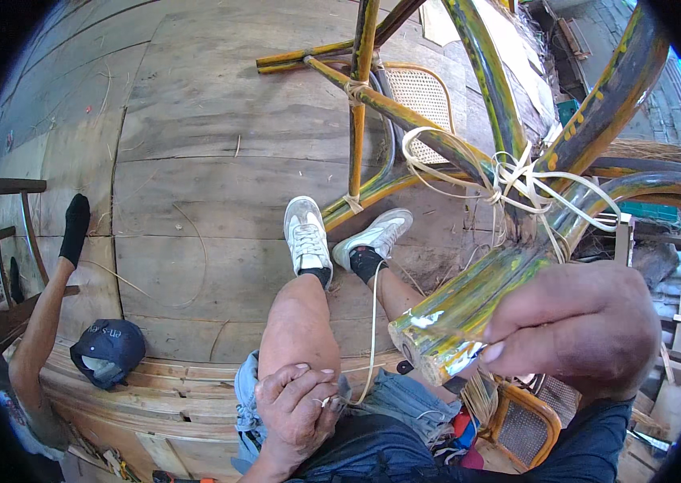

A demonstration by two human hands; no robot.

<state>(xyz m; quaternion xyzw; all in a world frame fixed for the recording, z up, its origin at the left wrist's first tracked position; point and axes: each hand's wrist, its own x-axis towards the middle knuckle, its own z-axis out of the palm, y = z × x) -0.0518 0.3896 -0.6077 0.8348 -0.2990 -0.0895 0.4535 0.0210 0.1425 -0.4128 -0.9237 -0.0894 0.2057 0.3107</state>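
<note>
My left hand point(299, 409) rests by my bent knee, fingers curled round the end of a pale rattan strip point(373, 342). The strip runs up from this hand toward the bound poles. Close to the camera, my right hand point(578, 326) has thumb and fingers pressed together over the cut ends of a bundle of yellow-green and dark poles point(465, 298). What it pinches is blurred; a faint thin line shows at the fingertips. Loose loops of pale strip point(517, 177) are tied round the joint of a pole frame point(437, 141) beyond the bundle.
A woven cane panel point(417, 101) lies behind the frame, and another cane seat point(522, 427) is by my right side. At left are a dark cap point(109, 352), a wooden chair point(10, 266) and another person's leg point(49, 314). Scraps litter the plank floor point(196, 193).
</note>
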